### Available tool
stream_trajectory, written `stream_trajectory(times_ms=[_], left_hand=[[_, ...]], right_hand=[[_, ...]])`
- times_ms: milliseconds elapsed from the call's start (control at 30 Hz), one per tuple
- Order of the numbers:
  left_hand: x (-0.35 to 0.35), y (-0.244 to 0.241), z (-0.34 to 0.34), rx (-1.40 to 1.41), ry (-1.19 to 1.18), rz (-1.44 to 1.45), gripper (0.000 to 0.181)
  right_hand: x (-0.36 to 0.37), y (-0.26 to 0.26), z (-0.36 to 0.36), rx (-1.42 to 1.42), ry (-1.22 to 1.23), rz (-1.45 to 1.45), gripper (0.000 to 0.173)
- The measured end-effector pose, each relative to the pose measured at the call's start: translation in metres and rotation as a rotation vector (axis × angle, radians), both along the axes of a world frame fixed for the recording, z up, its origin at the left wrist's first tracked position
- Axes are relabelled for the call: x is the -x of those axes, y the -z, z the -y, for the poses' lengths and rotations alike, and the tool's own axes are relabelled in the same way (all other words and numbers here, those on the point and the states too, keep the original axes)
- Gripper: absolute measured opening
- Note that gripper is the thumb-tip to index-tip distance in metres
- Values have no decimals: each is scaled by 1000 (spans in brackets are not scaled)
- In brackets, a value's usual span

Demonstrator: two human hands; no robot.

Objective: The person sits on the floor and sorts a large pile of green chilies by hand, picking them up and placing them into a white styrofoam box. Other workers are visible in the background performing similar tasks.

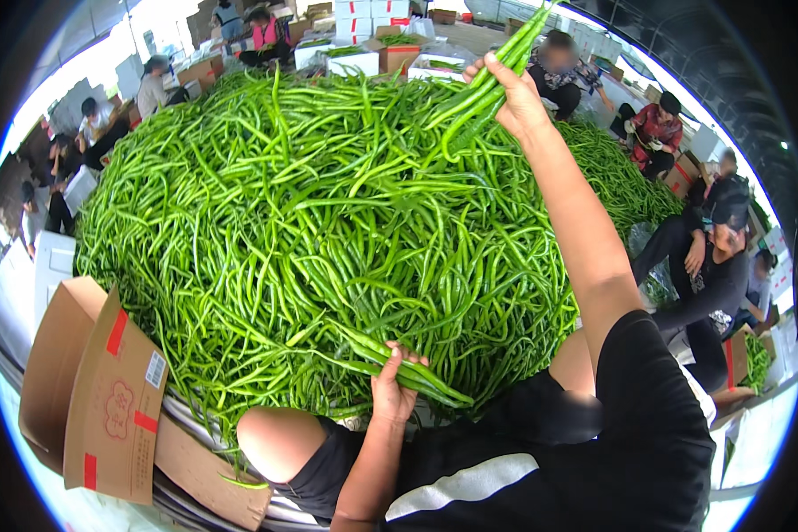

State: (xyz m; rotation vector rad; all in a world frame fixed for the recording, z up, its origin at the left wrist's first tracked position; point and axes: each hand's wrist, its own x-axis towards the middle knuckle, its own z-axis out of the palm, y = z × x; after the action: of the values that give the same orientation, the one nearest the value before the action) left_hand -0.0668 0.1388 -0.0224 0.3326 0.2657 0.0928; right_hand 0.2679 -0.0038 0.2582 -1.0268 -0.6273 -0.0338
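A huge heap of long green chili peppers (319, 219) spreads out before me. Close to my body, at the heap's near edge, my left hand (394, 389) grips a few green chili peppers (432, 382), with the thumb lying over them. My right arm is stretched out over the heap's far right side. Raised there, my right hand (515, 96) holds a bunch of long green chili peppers (499, 73), pointing up and to the right. Their lower ends hang apart below the hand.
An open cardboard box (110, 399) bearing writing and red tape stands at my left. A loose chili pepper lies on a cardboard flap (206, 459) beside my knee. Several people sit around the heap, one person (711, 246) near my right. White boxes (352, 63) line the far side.
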Motion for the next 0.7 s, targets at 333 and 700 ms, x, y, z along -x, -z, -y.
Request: stream_trajectory(times_ms=[333, 700], left_hand=[[-58, -105, -36, -196, 60, 188, 16], [-94, -128, -41, -496, 186, 178, 21]], right_hand=[[78, 41, 32, 313, -414, -265, 36], [170, 120, -16, 799, -531, -43, 48]])
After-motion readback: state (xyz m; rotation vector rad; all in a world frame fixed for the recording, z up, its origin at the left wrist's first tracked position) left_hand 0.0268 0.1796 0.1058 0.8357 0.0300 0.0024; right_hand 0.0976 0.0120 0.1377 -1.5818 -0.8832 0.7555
